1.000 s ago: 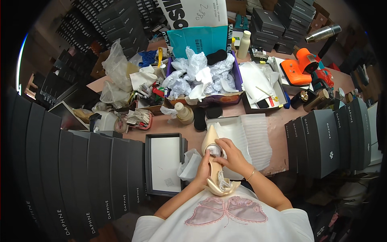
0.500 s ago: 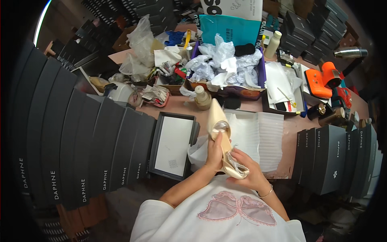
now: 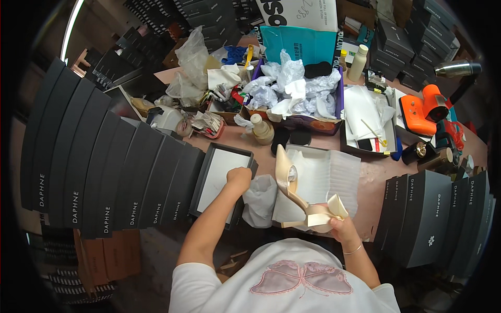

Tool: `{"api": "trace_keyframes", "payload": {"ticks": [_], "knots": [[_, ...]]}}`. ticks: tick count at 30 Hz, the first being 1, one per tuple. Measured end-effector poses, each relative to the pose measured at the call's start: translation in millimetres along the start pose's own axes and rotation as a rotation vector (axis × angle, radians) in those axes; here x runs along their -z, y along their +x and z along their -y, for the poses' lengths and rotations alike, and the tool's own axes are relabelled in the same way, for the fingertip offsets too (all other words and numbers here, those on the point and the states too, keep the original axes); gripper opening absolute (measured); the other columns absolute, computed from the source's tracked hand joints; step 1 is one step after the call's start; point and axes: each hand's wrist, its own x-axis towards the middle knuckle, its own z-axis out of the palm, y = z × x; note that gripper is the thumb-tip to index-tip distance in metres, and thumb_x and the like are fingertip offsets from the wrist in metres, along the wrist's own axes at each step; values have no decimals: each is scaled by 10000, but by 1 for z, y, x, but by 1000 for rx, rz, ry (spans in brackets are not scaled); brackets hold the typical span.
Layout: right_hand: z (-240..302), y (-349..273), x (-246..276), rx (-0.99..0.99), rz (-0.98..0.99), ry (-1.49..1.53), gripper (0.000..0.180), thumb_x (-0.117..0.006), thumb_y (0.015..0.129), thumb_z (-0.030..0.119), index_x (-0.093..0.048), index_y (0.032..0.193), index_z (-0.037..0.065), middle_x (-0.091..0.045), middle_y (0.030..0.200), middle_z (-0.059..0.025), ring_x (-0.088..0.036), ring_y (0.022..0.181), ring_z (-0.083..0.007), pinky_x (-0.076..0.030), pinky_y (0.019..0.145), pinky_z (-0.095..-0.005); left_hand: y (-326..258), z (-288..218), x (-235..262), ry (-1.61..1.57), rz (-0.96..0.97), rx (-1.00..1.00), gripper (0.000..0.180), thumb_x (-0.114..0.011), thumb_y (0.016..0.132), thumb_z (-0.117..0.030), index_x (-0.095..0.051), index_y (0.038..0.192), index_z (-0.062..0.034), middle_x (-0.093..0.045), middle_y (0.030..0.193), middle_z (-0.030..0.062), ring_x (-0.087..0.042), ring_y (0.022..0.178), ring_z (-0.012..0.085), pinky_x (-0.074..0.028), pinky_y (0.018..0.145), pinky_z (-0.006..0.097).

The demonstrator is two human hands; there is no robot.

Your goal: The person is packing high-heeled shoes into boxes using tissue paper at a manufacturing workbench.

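Left hand: the left hand (image 3: 239, 177) is curled into a loose fist at the right rim of the open black shoebox (image 3: 219, 180), fingers together on crumpled white tissue paper (image 3: 259, 200) that spills off the box toward the desk's near edge.
Right hand: the right hand (image 3: 334, 225) has its fingers clamped on the heel end of a cream high-heeled shoe (image 3: 295, 195), low by the near edge of the desk (image 3: 373, 177).
Shoe: toe pointing away from the person, sole turned sideways, lying over a white foam sheet (image 3: 334, 177) in the desk's middle.
Surroundings: a row of closed black shoeboxes (image 3: 104, 167) along the left edge, more black boxes (image 3: 438, 219) at the right, a purple bin of wadded paper (image 3: 295, 91) at the far side, an orange tool (image 3: 424, 108) toward the far right corner.
Doing it well: judged from the grip, keeping hold near the heel leaves the upper free of marks; the tissue wants spreading flat inside the box, its loose end kept off the rim.
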Motion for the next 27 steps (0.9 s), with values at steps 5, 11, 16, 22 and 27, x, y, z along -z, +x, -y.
{"api": "trace_keyframes", "payload": {"ticks": [5,11,16,22,27], "knots": [[-12,-12,35,69,-66,13,807,-679,730,550,-506,1225,-63,-586,1166,-224,-611,1047,-347,-521,869,-406,-36,-4,-19,33,73,-75,164,-587,748,-9,-697,870,-8,-676,935,214,-669,887,348,-543,747,419],[25,-54,33,166,167,418,785,-591,774,589,-516,1216,-56,-593,1154,-235,-579,1054,-453,-432,955,-590,-85,-4,63,-84,-368,-292,132,-566,732,24,-634,843,1,-622,847,178,-635,824,358,-523,724,425],[33,-63,-26,114,154,519,763,-536,798,636,-526,1223,4,-600,1119,-221,-594,1029,-436,-526,830,-535,-131,-38,108,-322,-819,-537,203,-539,778,30,-603,970,11,-603,986,150,-613,902,324,-506,771,401],[0,-34,-70,64,-138,329,644,-515,875,530,-466,1277,30,-567,1183,-195,-596,1047,-344,-522,868,-475,-152,-19,78,-603,-864,-439,150,-538,785,18,-648,887,6,-612,1086,164,-625,932,342,-515,791,403],[-41,-53,-64,80,-204,718,670,-402,903,572,-456,1293,31,-568,1189,-216,-615,986,-410,-593,738,-394,-134,21,-3,-418,-463,-466,137,-536,799,-17,-653,870,-2,-616,1012,151,-621,872,361,-503,777,447]]}}
